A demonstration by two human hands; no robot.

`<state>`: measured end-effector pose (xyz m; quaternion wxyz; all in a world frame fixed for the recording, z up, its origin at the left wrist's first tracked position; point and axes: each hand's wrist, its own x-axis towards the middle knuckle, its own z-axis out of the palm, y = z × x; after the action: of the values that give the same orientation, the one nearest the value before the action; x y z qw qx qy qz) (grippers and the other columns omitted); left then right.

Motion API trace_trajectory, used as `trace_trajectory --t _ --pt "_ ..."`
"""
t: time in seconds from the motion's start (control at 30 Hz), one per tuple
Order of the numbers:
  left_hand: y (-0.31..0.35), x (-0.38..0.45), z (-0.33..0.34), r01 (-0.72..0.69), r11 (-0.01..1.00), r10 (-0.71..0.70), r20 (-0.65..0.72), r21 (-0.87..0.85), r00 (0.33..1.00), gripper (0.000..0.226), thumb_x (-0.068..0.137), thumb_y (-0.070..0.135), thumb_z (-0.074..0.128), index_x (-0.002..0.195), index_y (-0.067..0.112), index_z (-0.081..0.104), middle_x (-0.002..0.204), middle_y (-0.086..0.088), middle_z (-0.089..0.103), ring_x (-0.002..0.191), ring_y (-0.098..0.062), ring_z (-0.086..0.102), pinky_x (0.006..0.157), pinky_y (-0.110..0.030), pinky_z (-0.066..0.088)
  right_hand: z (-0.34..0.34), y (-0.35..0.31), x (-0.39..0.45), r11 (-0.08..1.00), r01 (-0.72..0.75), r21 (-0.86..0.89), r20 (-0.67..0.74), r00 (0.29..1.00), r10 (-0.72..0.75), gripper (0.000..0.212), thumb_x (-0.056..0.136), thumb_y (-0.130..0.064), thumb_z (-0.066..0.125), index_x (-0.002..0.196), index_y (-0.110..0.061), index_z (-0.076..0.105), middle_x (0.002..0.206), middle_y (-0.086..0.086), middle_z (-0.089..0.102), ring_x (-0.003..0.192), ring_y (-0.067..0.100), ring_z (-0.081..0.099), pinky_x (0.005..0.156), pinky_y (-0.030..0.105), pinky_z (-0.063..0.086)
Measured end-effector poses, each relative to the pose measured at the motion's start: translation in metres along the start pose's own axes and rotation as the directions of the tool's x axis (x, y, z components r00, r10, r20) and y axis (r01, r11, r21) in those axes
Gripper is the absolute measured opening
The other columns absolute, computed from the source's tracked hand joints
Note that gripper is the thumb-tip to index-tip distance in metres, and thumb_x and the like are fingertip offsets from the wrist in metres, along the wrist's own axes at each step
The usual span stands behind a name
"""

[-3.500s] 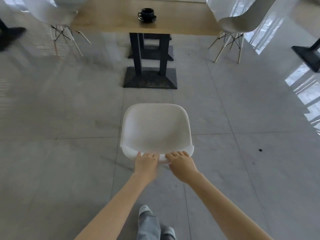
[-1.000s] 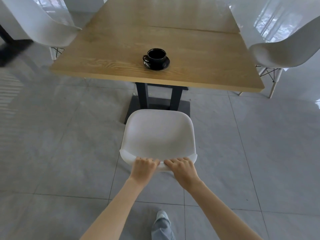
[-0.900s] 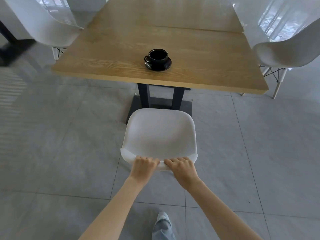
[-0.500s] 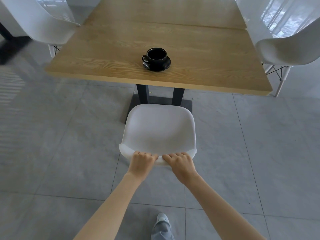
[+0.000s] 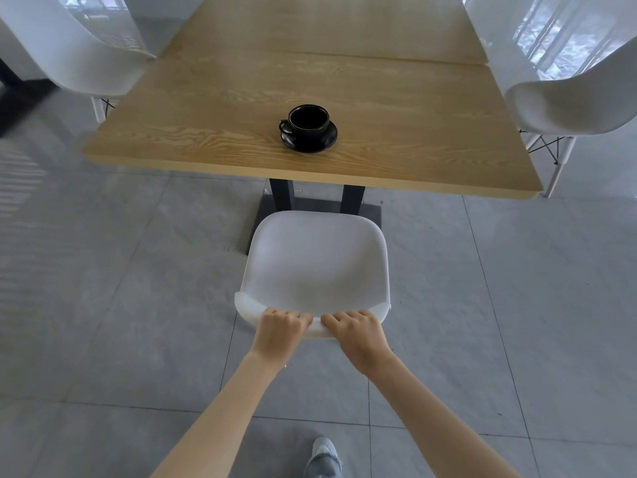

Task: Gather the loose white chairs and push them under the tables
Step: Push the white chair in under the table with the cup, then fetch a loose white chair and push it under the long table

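A white plastic chair (image 5: 315,263) stands on the grey tiled floor in front of me, its seat facing a wooden table (image 5: 213,132). Both hands grip the top edge of its backrest: my left hand (image 5: 279,331) on the left part, my right hand (image 5: 358,334) on the right part. The front edge of the seat sits just short of the table's near edge, above the table's black base (image 5: 374,210). The chair's legs are hidden under the seat.
A black cup on a black saucer (image 5: 307,132) rests near the table's front edge. Another white chair (image 5: 72,56) stands at the table's left side and a third (image 5: 579,101) at its right. My shoe (image 5: 324,455) shows at the bottom.
The chair and I have moved forward toward the table; the table's edge now lies much closer to the seat. Both hands have kept their grip on the backrest.
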<state>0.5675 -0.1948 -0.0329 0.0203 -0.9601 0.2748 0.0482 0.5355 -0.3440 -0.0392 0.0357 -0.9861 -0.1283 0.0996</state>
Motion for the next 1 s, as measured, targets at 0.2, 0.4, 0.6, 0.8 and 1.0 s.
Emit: trace_trajectory --t 0.2,0.4,0.6,0.8,1.0 --pt "0.0 -0.001 0.006 0.009 0.998 -0.012 0.054 0.056 0.998 0.031 0.027 0.014 0.088 0.047 0.02 0.064 0.037 0.002 0.061 0.034 -0.013 0.059 0.04 -0.012 0.042 0.004 -0.002 0.001 0.992 -0.051 0.116 0.085 0.996 0.041 0.033 0.084 -0.002 0.047 0.114 -0.015 0.054 0.112 0.005 0.067 0.102 0.03 0.06 0.087 0.036 0.043" --pt "0.002 -0.011 0.006 0.0 0.991 -0.03 0.219 0.137 0.975 0.028 0.089 0.019 0.048 0.116 0.017 0.054 0.119 -0.004 0.062 0.119 -0.025 0.048 0.103 -0.04 0.034 -0.01 -0.009 -0.028 0.919 -0.097 0.381 -0.01 0.994 0.11 0.049 0.085 -0.026 0.059 0.131 -0.016 0.046 0.129 0.002 0.06 0.123 0.023 0.048 0.107 0.032 0.032" --pt "0.047 -0.022 -0.025 -0.051 0.965 0.074 0.079 -0.259 0.994 0.072 0.086 0.045 0.057 0.145 0.022 0.023 0.144 0.0 0.043 0.134 -0.019 0.037 0.109 -0.036 0.032 -0.042 -0.009 -0.089 0.758 -0.195 0.622 -0.223 0.884 0.41 0.051 0.089 -0.028 0.058 0.135 -0.019 0.038 0.133 -0.001 0.055 0.12 0.02 0.051 0.095 0.034 0.045" --pt "0.124 -0.019 -0.081 -0.076 0.641 0.032 -0.072 -0.764 0.997 0.076 0.087 0.042 0.061 0.147 0.019 0.021 0.149 -0.005 0.038 0.134 -0.021 0.039 0.107 -0.034 0.035 -0.08 0.032 -0.152 0.548 -0.158 0.821 -0.344 0.629 0.697 0.055 0.089 -0.029 0.058 0.135 -0.031 0.03 0.115 -0.015 0.053 0.096 0.005 0.058 0.076 0.019 0.043" --pt "0.195 0.046 -0.132 -0.169 0.53 0.099 -0.137 -0.831 0.986 0.059 0.089 0.038 0.059 0.14 0.02 0.036 0.143 -0.006 0.047 0.129 -0.019 0.047 0.099 -0.029 0.035 -0.112 0.124 -0.198 0.512 -0.137 0.848 -0.413 0.434 0.801 0.055 0.087 -0.025 0.063 0.133 -0.03 0.033 0.112 -0.008 0.055 0.092 0.014 0.062 0.077 0.033 0.05"
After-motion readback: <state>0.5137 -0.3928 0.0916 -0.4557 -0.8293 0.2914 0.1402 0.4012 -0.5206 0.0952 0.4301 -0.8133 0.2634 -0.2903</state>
